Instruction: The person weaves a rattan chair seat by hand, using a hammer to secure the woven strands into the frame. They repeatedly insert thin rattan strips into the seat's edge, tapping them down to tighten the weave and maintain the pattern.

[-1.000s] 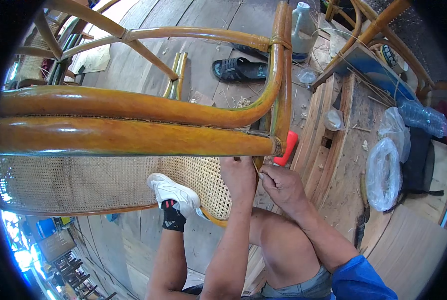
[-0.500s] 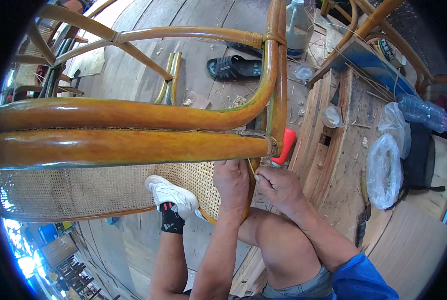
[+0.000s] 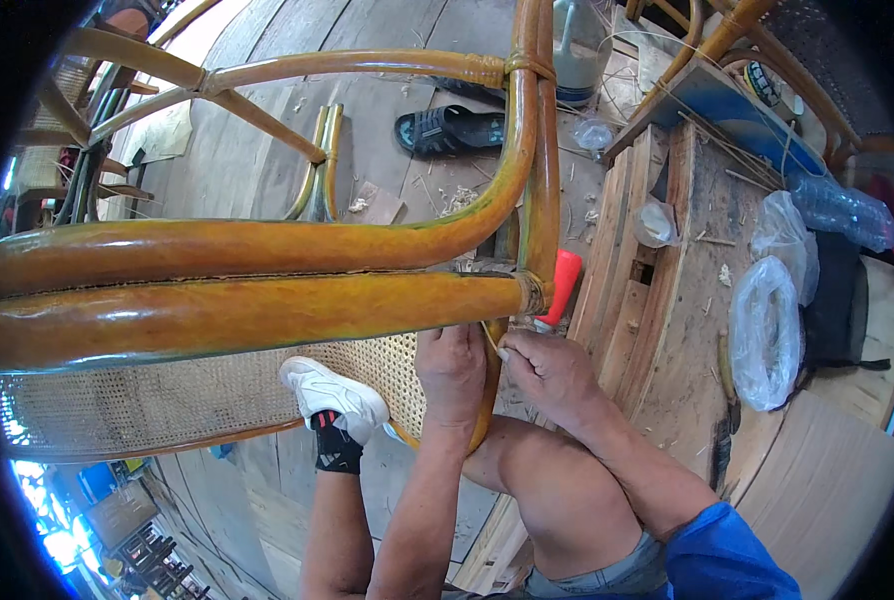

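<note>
A varnished rattan chair (image 3: 267,312) lies tipped across my view, its thick paired poles running left to right. Below them is its woven cane panel (image 3: 207,385). My left hand (image 3: 451,375) is closed against the panel's edge pole, just under the lower pole; its fingertips are hidden, and so is whatever they hold. On the other side of that edge pole, my right hand (image 3: 552,372) pinches a thin cane strip (image 3: 492,338) between thumb and forefinger. The strip runs up from the pinch toward the chair's bound corner joint.
Behind my right hand stands a red-handled tool (image 3: 563,285). A rough timber bench (image 3: 692,300) at right bears clear plastic bags (image 3: 765,340) and a plastic bottle (image 3: 842,212). Dark sandals (image 3: 449,131) lie on the plank floor. My white shoe (image 3: 332,395) overlaps the cane panel.
The whole view has shifted slightly, with the chair's corner now a little farther left. Both hands stay beside the edge pole, and the right still pinches the cane strip.
</note>
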`<state>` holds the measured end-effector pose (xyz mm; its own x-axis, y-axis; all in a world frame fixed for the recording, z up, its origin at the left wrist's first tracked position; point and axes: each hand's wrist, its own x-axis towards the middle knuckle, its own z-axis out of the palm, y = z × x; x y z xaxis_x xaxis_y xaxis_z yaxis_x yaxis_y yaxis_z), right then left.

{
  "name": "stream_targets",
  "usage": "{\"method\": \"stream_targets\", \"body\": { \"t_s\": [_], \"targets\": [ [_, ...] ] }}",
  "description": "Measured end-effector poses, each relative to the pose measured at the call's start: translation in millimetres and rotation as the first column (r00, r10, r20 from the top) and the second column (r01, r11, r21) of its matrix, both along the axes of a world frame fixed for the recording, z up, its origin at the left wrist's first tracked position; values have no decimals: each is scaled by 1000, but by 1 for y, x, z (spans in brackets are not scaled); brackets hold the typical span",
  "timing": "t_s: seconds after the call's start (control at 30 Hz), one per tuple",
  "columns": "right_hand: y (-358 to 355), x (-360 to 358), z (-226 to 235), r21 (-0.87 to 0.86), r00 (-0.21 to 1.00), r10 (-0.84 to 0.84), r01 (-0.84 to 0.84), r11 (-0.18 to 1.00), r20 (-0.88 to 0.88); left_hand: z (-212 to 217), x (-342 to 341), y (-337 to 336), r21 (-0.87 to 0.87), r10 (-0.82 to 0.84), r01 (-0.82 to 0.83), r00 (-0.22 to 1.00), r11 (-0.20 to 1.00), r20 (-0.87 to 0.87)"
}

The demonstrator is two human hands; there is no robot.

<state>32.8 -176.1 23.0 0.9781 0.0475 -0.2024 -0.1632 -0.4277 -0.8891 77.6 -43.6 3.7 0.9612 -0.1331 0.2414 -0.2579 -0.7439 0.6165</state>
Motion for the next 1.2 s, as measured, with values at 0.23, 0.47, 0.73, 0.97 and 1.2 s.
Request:
{"method": "stream_targets", "body": {
  "t_s": [0.23,0.47,0.73,0.97,1.2],
  "targets": [
    [0,1,-2,-3,1000,-2,2,1000,14,-4,-4,-12,-223,171,-193,979,956,-113],
    [-2,-2,-5,-8,1000,0,0,1000,2,0,-6,-17,-279,220,-270,955,922,-199],
    [-2,-3,-7,71,996,-88,88,994,-6,7,-3,-14,-296,137,-209,960,932,-245],
    [-4,3,25,76,924,-263,252,965,276,5,6,-7,-423,90,-274,910,864,-406],
    [-80,-89,57,82,839,-529,540,837,-125,16,14,-2,-458,83,-365,846,811,-526]
  ]
}}
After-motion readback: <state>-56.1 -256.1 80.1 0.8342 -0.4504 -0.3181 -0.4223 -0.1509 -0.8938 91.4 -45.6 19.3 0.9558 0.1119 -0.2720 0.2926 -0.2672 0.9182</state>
